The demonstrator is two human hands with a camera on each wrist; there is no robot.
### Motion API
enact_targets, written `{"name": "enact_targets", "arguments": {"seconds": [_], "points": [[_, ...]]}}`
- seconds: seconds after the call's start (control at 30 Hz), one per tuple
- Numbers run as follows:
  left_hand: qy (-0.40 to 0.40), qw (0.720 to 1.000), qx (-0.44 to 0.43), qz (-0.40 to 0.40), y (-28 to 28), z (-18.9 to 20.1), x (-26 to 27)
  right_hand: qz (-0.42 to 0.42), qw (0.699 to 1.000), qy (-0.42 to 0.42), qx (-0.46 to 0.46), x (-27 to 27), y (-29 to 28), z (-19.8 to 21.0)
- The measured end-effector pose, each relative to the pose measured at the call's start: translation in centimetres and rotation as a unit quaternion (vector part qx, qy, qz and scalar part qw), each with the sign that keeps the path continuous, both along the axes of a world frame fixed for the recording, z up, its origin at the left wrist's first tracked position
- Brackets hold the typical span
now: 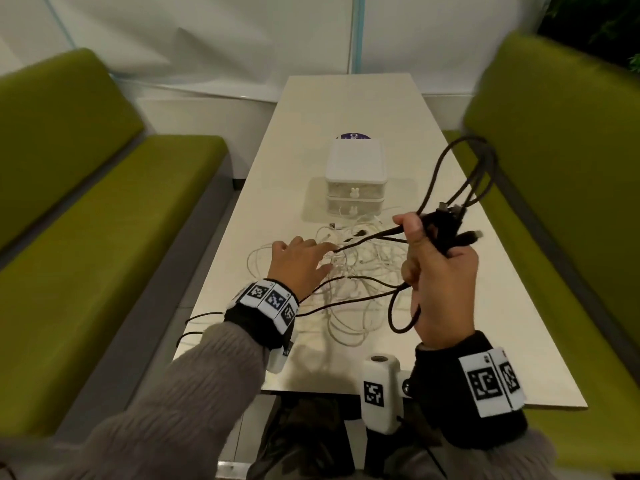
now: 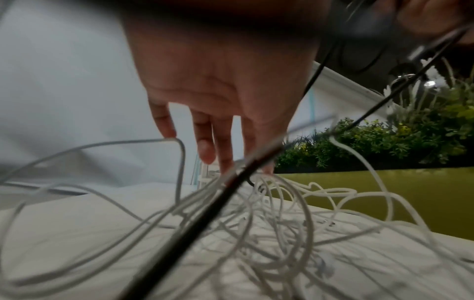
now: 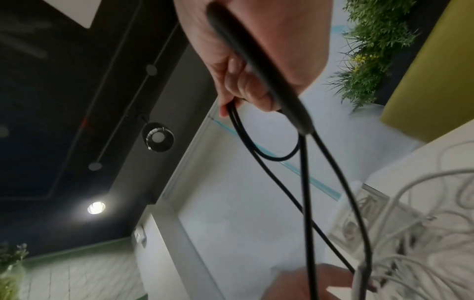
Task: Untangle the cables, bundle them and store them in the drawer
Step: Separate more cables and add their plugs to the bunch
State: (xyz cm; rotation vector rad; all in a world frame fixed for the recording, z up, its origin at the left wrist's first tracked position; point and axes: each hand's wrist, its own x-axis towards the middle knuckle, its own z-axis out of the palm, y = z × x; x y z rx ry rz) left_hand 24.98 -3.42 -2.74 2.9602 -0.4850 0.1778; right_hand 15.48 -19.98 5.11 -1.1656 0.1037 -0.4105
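Note:
A tangle of white cables (image 1: pixel 349 306) (image 2: pixel 282 223) (image 3: pixel 436 233) lies on the pale table (image 1: pixel 346 105), just in front of a small white two-drawer unit (image 1: pixel 355 168) (image 3: pixel 359 223) whose drawers are closed. My right hand (image 1: pixel 426 237) (image 3: pixel 246 81) is raised above the table and grips a bunch of looped black cables (image 1: pixel 481 161) (image 3: pixel 306 182). Their strands trail down into the tangle. My left hand (image 1: pixel 323 258) (image 2: pixel 231 162) reaches over the white cables with straight fingers. Its fingertips touch the tangle where a black strand (image 2: pixel 205 219) crosses.
Green upholstered benches stand on the left (image 1: pixel 86 220) and right (image 1: pixel 554 168) of the narrow table. A purple round sticker (image 1: pixel 353 136) shows behind the drawer unit. Black strands hang over the table's near left edge (image 1: pixel 197 323). Plants (image 2: pixel 384 142) grow behind the right bench.

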Motion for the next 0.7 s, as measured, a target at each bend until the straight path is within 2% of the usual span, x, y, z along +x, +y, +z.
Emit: {"name": "enact_targets", "arguments": {"seconds": [0.2, 0.3, 0.4, 0.47, 0.53, 0.63, 0.7], "points": [[0.079, 0.994, 0.08, 0.016, 0.0, 0.8, 2.8, 0.067, 0.99, -0.072, 0.1, -1.6, -1.6, 2.1], [0.102, 0.994, -0.027, 0.024, 0.2, 1.2, 3.1, 0.052, 0.991, -0.065, 0.108, -1.6, -2.2, 2.1], [0.027, 0.991, -0.132, 0.016, 0.2, 2.4, 2.3, 0.024, 0.992, -0.039, 0.114, -1.1, -2.5, 1.3], [0.027, 0.967, -0.251, -0.035, -0.1, 3.4, 0.9, 0.021, 0.994, -0.021, 0.108, -0.8, -2.4, 0.6], [0.127, 0.921, -0.353, -0.104, -0.9, 4.5, -0.8, 0.029, 0.995, -0.008, 0.094, -0.6, -1.9, 0.1], [0.26, 0.885, -0.349, -0.168, -2.3, 4.7, -3.0, 0.045, 0.997, 0.009, 0.057, -0.3, -1.3, -0.4], [0.258, 0.877, -0.362, -0.184, -2.5, 4.7, -3.4, 0.053, 0.998, 0.025, 0.026, -0.3, -1.2, -0.7]]}}
